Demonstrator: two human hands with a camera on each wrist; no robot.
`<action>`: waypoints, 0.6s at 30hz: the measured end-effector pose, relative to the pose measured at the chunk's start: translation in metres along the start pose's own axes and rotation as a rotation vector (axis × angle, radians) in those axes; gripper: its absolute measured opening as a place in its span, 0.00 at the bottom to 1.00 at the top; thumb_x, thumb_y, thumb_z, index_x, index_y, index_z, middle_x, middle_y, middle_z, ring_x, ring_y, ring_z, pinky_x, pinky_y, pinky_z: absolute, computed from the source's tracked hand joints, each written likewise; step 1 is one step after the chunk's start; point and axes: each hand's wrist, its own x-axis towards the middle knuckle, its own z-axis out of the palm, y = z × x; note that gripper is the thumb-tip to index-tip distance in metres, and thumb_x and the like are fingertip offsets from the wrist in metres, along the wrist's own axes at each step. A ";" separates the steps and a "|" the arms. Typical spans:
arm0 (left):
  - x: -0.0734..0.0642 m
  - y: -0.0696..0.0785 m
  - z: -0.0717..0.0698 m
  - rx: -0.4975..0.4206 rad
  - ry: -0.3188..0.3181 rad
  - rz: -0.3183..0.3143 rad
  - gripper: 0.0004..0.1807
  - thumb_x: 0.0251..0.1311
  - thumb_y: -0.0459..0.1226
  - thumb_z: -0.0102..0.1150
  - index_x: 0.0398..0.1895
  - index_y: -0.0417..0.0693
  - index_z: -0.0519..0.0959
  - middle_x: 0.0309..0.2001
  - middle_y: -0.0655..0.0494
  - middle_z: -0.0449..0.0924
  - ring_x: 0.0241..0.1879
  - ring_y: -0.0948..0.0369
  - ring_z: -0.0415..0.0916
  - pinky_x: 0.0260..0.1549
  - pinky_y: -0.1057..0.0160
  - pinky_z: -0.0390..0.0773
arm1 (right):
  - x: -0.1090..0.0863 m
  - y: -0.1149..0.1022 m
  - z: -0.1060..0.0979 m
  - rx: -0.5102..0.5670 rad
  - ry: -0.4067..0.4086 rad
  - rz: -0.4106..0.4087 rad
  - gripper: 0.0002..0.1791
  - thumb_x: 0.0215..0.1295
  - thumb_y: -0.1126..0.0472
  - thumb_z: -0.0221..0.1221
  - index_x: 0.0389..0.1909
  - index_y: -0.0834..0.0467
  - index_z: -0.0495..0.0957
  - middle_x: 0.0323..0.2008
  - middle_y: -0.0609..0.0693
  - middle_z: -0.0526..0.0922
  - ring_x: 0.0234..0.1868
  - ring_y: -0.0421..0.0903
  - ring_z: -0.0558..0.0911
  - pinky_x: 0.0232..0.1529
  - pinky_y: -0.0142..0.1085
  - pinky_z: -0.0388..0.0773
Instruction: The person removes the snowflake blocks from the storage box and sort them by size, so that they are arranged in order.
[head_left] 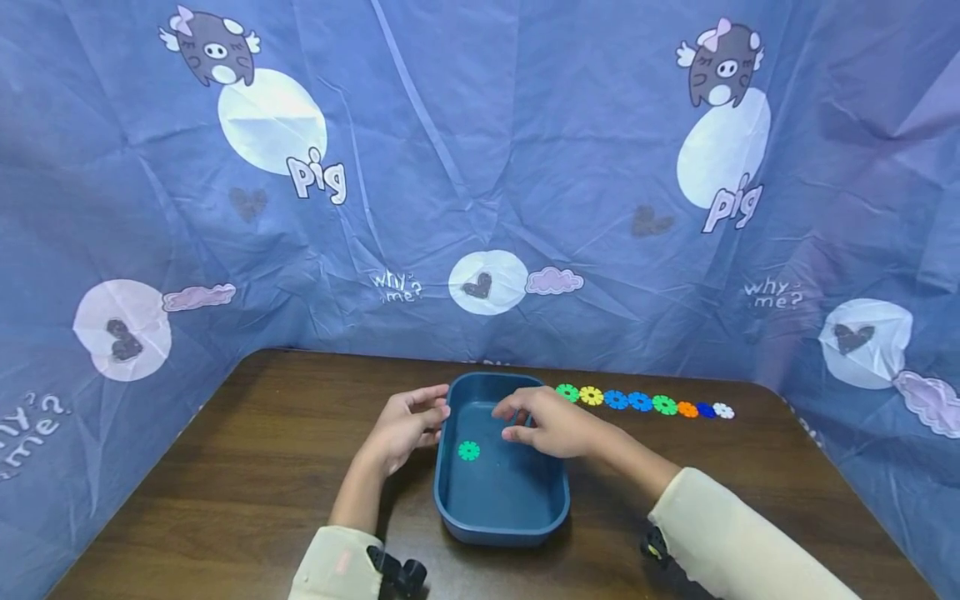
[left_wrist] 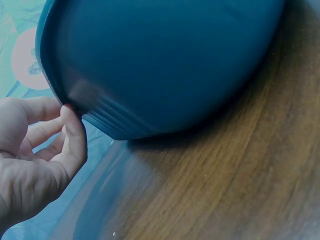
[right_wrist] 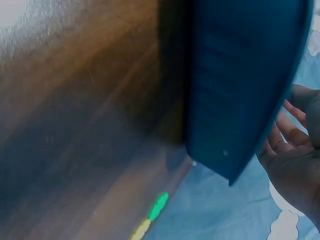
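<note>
A dark blue rectangular bin (head_left: 501, 531) stands on the table, with one green snowflake disc (head_left: 468, 451) lying in its left part. At the bin's left rim, my left hand (head_left: 402, 427) holds the edge; the left wrist view shows thumb and forefinger meeting at the rim. My right hand (head_left: 553, 421) hovers over the bin's right side, its fingers loosely bent and the thumb apart. I see nothing between those fingers, though the right wrist view hides the fingertips behind the bin wall.
Right of the bin, a row of several snowflake discs runs along the table's back: a green disc (head_left: 567, 392), a yellow disc (head_left: 591, 395), then blue, green, orange, dark blue and a white disc (head_left: 723, 411). A blue printed curtain (head_left: 420, 217) hangs behind the wooden table (head_left: 285, 467).
</note>
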 end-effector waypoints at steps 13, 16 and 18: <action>-0.002 0.001 -0.001 0.011 -0.032 0.002 0.24 0.68 0.28 0.59 0.68 0.37 0.74 0.55 0.37 0.75 0.39 0.58 0.79 0.34 0.64 0.83 | 0.016 -0.004 0.035 -0.047 -0.113 -0.023 0.15 0.71 0.60 0.64 0.56 0.58 0.83 0.49 0.49 0.86 0.47 0.40 0.82 0.50 0.35 0.80; -0.001 0.001 -0.001 0.010 -0.036 0.006 0.24 0.69 0.28 0.59 0.68 0.36 0.74 0.55 0.37 0.75 0.39 0.58 0.79 0.34 0.64 0.82 | 0.018 -0.008 0.038 -0.050 -0.129 0.004 0.16 0.72 0.58 0.64 0.58 0.56 0.83 0.47 0.48 0.85 0.46 0.38 0.81 0.51 0.34 0.79; -0.001 0.001 -0.001 0.006 -0.039 0.008 0.24 0.69 0.28 0.59 0.68 0.36 0.73 0.54 0.37 0.75 0.38 0.59 0.78 0.34 0.65 0.82 | 0.020 -0.008 0.041 -0.047 -0.140 0.016 0.17 0.71 0.58 0.64 0.58 0.56 0.82 0.47 0.47 0.85 0.45 0.37 0.81 0.50 0.33 0.79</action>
